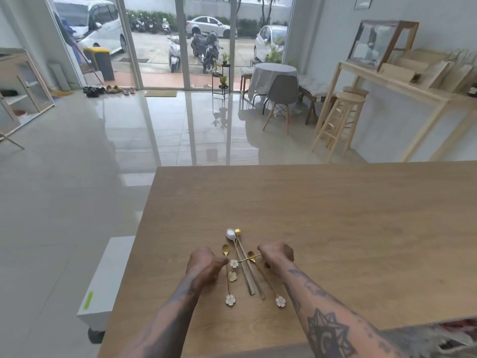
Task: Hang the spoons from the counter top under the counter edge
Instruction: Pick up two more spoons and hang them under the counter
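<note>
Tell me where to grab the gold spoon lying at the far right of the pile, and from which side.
Take the gold spoon by the bare mid-handle, pinching from above. It lies flat on the counter, flower charm nearest you, and its right side is open. The right hand is closest, though it seems to hold another spoon.

Head camera, forward-down, near over counter top (pixel 335 215); room beyond.

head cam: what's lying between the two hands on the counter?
Head view: between the left hand and right hand lies the spoon cluster, gold flower-ended spoons and longer plain handles. The right hand pinches one gold spoon crosswise over them.
</note>
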`<state>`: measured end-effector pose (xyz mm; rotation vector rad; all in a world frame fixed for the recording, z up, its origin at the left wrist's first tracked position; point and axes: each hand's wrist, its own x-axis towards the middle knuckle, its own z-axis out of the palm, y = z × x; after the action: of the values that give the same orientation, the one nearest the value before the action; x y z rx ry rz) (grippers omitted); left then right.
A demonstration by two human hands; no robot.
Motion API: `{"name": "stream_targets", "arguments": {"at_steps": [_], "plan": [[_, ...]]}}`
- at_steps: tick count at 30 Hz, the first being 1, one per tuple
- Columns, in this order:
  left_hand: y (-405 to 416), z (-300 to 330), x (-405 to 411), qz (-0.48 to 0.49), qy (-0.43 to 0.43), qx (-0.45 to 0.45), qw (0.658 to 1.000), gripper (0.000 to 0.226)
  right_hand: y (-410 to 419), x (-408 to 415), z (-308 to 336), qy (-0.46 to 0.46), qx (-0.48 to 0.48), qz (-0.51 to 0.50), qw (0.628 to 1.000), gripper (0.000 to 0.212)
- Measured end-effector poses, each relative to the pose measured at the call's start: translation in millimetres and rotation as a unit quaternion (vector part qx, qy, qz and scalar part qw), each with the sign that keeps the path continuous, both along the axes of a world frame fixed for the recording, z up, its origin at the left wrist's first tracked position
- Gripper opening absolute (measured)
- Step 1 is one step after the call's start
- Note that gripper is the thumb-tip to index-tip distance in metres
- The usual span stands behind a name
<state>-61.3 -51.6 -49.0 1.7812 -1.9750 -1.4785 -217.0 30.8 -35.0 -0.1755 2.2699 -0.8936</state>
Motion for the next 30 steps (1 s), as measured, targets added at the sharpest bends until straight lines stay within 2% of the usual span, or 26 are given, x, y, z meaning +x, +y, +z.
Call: {"name": "stream_targets", "arguments": {"at_steps": [4,8,12,17,24,30], "plan": [[-7.5,-5.8,-11.6,0.021,-0.001,0.027,0.999,0.027,-8.4,0.7,-6.7,0.021,0.016,0.005,1.000,0.010],[-15.6,-4.2,-19.8,0.037,0.011,0.089,0.995,0.015,-10.1,-2.6,-10.5,0.001,0.006,0.005,1.000,0.010],[-14.7,-3.5,-22.6,0.049,0.011,0.095,0.994,0.013,-5.8,-2.7,-7.5,0.009,-0.002,0.028,1.000,0.008],[-12.2,2.0,-23.7,0.042,0.013,0.088,0.995,0.008,3.2,-8.7,0.2,-0.014,-0.023,0.014,1.000,0.023],[-6.3,20.6,-6.5,0.040,0.043,0.022,0.998,0.022,12.9,-17.8,42.8,0.010,-0.058,0.032,0.998,0.028],[2.4,83.5,4.5,0.039,0.072,-0.082,0.993,0.028,29.2,-13.6,95.6,0.043,-0.090,0.063,0.993,0.030]]}}
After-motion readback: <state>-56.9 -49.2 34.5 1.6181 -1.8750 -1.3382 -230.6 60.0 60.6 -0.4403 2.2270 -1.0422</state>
